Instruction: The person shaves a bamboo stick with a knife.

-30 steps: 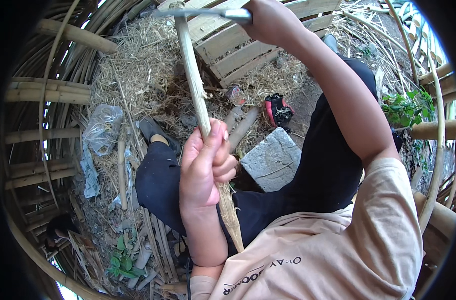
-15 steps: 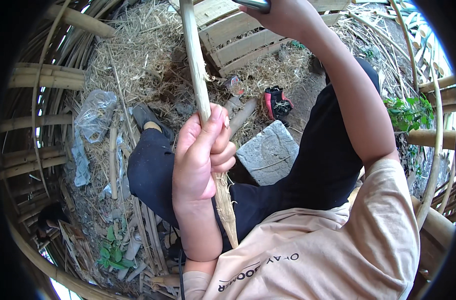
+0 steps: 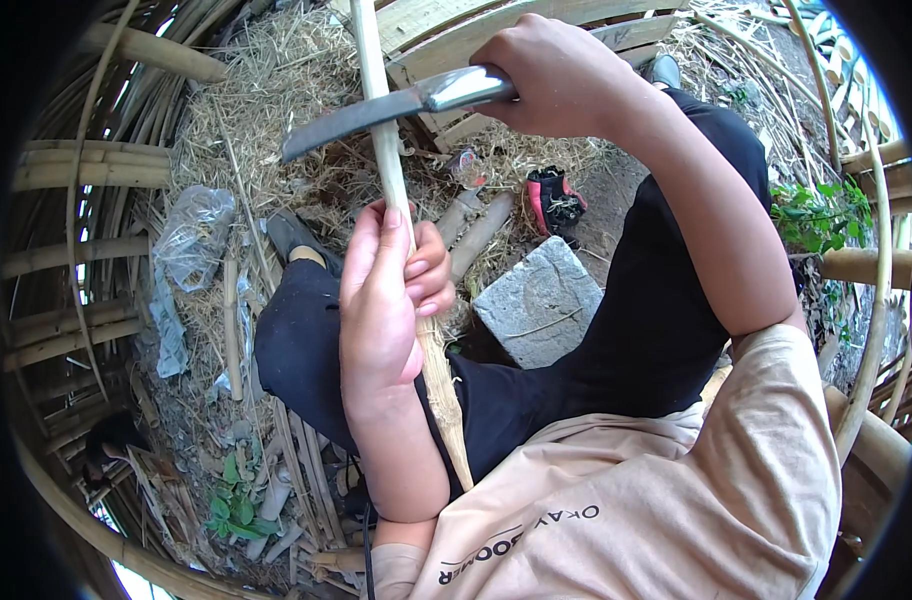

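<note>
A long peeled wooden stick (image 3: 386, 160) slants from the top of the view toward my shirt, its lower end tapering to a point. My left hand (image 3: 381, 300) is closed around its middle, thumb along the wood and fingers loosely curled. Higher up, my right hand (image 3: 566, 75) grips the shiny metal handle of a curved knife (image 3: 361, 118). Its dark blade crosses the stick well above my left hand and reaches out to the left; whether the edge bites into the wood I cannot tell.
Between my legs lies a grey stone block (image 3: 538, 300); beyond it is a red and black glove (image 3: 554, 200). A slatted wooden crate (image 3: 536, 20) stands at the top. Straw and shavings (image 3: 266, 110) cover the ground, with a clear plastic bag (image 3: 191, 235) at left. Bamboo poles (image 3: 86, 245) enclose the left side.
My right hand has brought the knife down from the top edge, and its blade now lies across the stick. The left hand's fingers have loosened slightly around the wood.
</note>
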`<action>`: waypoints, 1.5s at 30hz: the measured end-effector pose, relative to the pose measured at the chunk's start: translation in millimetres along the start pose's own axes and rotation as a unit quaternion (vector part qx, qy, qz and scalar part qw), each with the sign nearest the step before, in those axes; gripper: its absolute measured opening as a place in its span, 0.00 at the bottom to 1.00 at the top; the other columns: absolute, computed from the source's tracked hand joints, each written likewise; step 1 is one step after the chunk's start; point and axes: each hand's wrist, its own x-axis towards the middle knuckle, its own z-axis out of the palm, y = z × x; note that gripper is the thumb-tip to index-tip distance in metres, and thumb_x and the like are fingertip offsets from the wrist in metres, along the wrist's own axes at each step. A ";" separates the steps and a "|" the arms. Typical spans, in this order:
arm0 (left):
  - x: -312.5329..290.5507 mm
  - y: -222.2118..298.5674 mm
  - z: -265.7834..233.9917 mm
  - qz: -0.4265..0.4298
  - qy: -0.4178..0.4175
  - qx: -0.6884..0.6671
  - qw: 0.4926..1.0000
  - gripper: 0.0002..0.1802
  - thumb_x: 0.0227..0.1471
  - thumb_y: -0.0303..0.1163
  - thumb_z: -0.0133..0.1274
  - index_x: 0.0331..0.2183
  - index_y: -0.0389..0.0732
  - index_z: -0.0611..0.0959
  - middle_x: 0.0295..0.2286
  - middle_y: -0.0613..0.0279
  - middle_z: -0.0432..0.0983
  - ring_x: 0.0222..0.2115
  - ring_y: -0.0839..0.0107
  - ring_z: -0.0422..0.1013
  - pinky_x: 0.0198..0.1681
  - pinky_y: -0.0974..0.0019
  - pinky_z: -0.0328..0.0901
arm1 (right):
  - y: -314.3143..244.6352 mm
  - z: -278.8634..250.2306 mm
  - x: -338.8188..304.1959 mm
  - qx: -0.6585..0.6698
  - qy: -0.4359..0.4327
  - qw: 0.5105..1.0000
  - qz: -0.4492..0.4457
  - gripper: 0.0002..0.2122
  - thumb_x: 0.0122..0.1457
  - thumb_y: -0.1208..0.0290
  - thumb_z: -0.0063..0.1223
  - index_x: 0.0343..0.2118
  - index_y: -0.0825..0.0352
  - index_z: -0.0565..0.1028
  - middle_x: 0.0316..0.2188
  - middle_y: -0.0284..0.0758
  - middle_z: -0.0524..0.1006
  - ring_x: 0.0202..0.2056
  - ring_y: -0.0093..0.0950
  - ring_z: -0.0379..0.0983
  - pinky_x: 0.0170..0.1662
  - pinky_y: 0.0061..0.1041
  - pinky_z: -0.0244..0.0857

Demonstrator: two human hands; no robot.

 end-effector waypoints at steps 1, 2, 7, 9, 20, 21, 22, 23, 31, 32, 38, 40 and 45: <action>1.2 -1.4 1.0 0.010 0.016 0.005 1.000 0.08 0.68 0.35 0.38 0.40 0.43 0.70 0.22 0.72 0.58 0.20 0.86 0.53 0.19 0.80 0.52 | -1.1 3.1 -1.2 0.005 0.026 0.999 -0.019 0.09 0.46 0.70 0.62 0.32 0.64 0.81 0.23 0.39 0.80 0.29 0.39 0.79 0.35 0.35 0.73; 2.6 -3.5 2.9 0.020 0.033 0.009 0.999 0.07 0.68 0.35 0.39 0.40 0.43 0.70 0.24 0.71 0.59 0.21 0.85 0.55 0.21 0.80 0.54 | -1.1 2.4 -1.7 -0.003 0.016 1.000 -0.020 0.09 0.46 0.70 0.62 0.32 0.65 0.81 0.23 0.39 0.79 0.29 0.39 0.78 0.35 0.36 0.73; 7.9 -10.1 9.2 0.059 0.075 0.098 0.991 0.08 0.67 0.34 0.41 0.40 0.41 0.71 0.28 0.68 0.64 0.27 0.82 0.60 0.26 0.77 0.59 | -6.2 -8.9 -4.6 -0.012 -0.014 1.000 -0.003 0.10 0.45 0.71 0.64 0.33 0.66 0.81 0.24 0.41 0.79 0.30 0.41 0.78 0.36 0.36 0.72; 9.0 -11.1 3.4 0.064 0.041 0.100 0.992 0.08 0.67 0.34 0.41 0.40 0.41 0.72 0.28 0.68 0.64 0.27 0.82 0.60 0.26 0.77 0.59 | -2.6 -17.3 -3.6 -0.007 -0.044 0.999 0.005 0.08 0.46 0.68 0.61 0.27 0.67 0.79 0.22 0.43 0.79 0.28 0.42 0.78 0.33 0.38 0.73; 4.0 -0.9 9.6 0.021 0.024 0.004 0.999 0.14 0.69 0.42 0.35 0.38 0.43 0.71 0.16 0.78 0.50 0.13 0.88 0.43 0.13 0.79 0.39 | 9.9 5.9 -7.2 0.014 0.065 0.997 -0.026 0.11 0.46 0.70 0.64 0.33 0.67 0.81 0.24 0.42 0.79 0.31 0.41 0.78 0.37 0.36 0.72; 4.0 0.0 9.4 0.020 0.024 -0.001 1.000 0.15 0.69 0.42 0.35 0.37 0.43 0.70 0.16 0.78 0.50 0.13 0.88 0.43 0.13 0.79 0.39 | 10.5 8.9 -6.8 0.018 0.061 0.998 -0.018 0.10 0.45 0.71 0.64 0.32 0.67 0.81 0.25 0.42 0.79 0.32 0.41 0.78 0.37 0.36 0.72; 3.6 0.7 8.5 0.016 0.018 -0.007 1.000 0.15 0.69 0.43 0.34 0.37 0.43 0.70 0.16 0.78 0.49 0.13 0.88 0.43 0.13 0.79 0.39 | 9.5 10.9 -5.6 0.023 0.057 0.998 -0.011 0.10 0.45 0.71 0.63 0.32 0.67 0.81 0.25 0.42 0.79 0.32 0.41 0.78 0.37 0.36 0.72; 3.5 1.4 7.6 0.013 0.011 -0.014 1.000 0.16 0.69 0.44 0.34 0.36 0.44 0.69 0.16 0.79 0.49 0.12 0.88 0.42 0.13 0.79 0.38 | 8.4 12.3 -5.1 0.030 0.065 0.997 -0.014 0.09 0.46 0.70 0.62 0.30 0.67 0.81 0.24 0.42 0.79 0.31 0.41 0.78 0.37 0.36 0.72; -3.7 0.8 12.5 -0.009 -0.007 -0.032 0.999 0.19 0.68 0.50 0.34 0.33 0.46 0.67 0.15 0.79 0.48 0.12 0.88 0.41 0.13 0.78 0.36 | -0.4 16.5 -4.8 0.063 0.082 0.994 0.022 0.08 0.42 0.67 0.61 0.23 0.67 0.80 0.21 0.42 0.79 0.27 0.42 0.78 0.34 0.38 0.73; -4.5 -1.2 14.5 -0.002 0.001 -0.026 1.000 0.18 0.69 0.49 0.34 0.33 0.46 0.67 0.15 0.79 0.48 0.12 0.89 0.41 0.13 0.78 0.36 | -1.1 17.3 -4.9 0.064 0.083 0.994 0.023 0.08 0.41 0.68 0.61 0.23 0.67 0.80 0.21 0.43 0.79 0.27 0.43 0.78 0.34 0.38 0.73; -9.7 -4.7 19.3 0.024 0.050 0.024 0.998 0.19 0.68 0.51 0.36 0.32 0.48 0.67 0.15 0.80 0.47 0.11 0.89 0.40 0.12 0.78 0.35 | -10.3 17.1 -0.4 0.045 0.088 0.994 0.048 0.10 0.35 0.74 0.58 0.25 0.67 0.82 0.21 0.45 0.77 0.28 0.45 0.77 0.35 0.38 0.72; -12.0 -5.1 21.0 0.032 0.065 0.040 0.997 0.19 0.67 0.52 0.36 0.32 0.48 0.67 0.15 0.80 0.47 0.11 0.89 0.40 0.12 0.78 0.35 | -11.9 15.3 2.3 0.023 0.098 0.994 0.035 0.10 0.34 0.74 0.58 0.25 0.66 0.82 0.21 0.45 0.77 0.28 0.44 0.77 0.35 0.39 0.72; -16.2 -5.0 20.2 0.050 0.079 0.061 0.994 0.19 0.67 0.52 0.37 0.31 0.48 0.67 0.15 0.80 0.48 0.11 0.89 0.41 0.12 0.78 0.35 | -9.2 19.5 7.7 0.001 0.130 0.991 0.012 0.09 0.35 0.71 0.59 0.24 0.65 0.82 0.20 0.43 0.78 0.26 0.43 0.78 0.34 0.38 0.74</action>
